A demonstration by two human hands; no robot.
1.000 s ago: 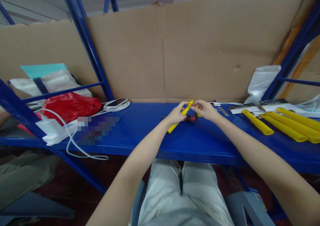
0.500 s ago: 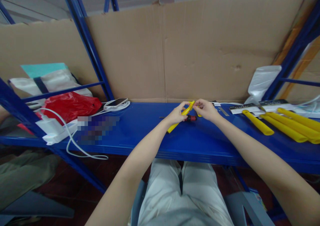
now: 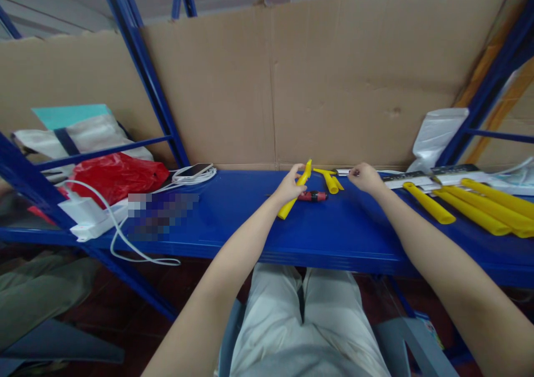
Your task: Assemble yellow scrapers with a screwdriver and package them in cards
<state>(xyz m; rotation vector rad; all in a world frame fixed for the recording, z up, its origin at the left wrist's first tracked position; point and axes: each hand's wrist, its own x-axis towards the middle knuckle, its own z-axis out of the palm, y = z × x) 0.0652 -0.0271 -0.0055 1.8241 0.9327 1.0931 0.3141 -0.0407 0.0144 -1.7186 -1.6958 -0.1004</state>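
Observation:
My left hand (image 3: 291, 185) is closed around a yellow plastic handle (image 3: 287, 209), its angled top end standing up past the fingers. Behind and beside that hand lies a screwdriver (image 3: 317, 197) with a red and black grip, its shaft mostly hidden by the hand. Farther back are loose yellow plastic pieces (image 3: 331, 183) lying together on the blue shelf. My right hand (image 3: 364, 178) hovers to the right of them with its fingertips pinched together. Whatever is between those fingertips is too small to make out. A small metal piece (image 3: 342, 172) lies close by.
Several yellow-handled tools (image 3: 479, 210) lie at the right end of the blue shelf (image 3: 325, 238). A phone (image 3: 196, 170) on coiled white cable, a red bag (image 3: 120, 177) and a white power strip (image 3: 95, 228) are at the left. Cardboard (image 3: 334, 88) walls the back.
My right hand has drawn away from the yellow handle to the right, uncovering the loose yellow pieces. My left hand has shifted slightly left, still holding the handle.

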